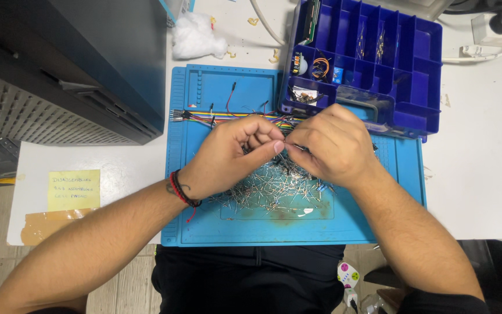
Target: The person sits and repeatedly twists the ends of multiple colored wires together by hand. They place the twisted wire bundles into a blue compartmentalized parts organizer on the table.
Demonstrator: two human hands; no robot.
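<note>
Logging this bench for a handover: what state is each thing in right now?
left hand: pinching a thin component lead
right hand: pinching the same lead
pile of metal-legged components: loose on blue mat
purple compartment box: open
ribbon of jumper wires: lying flat

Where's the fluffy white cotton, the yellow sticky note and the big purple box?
white cotton ball (196, 36), head view, middle of the fluff.
yellow sticky note (74, 189), head view, centre of the paper.
purple compartment box (425, 87), head view, a bare compartment at its right side.
</note>
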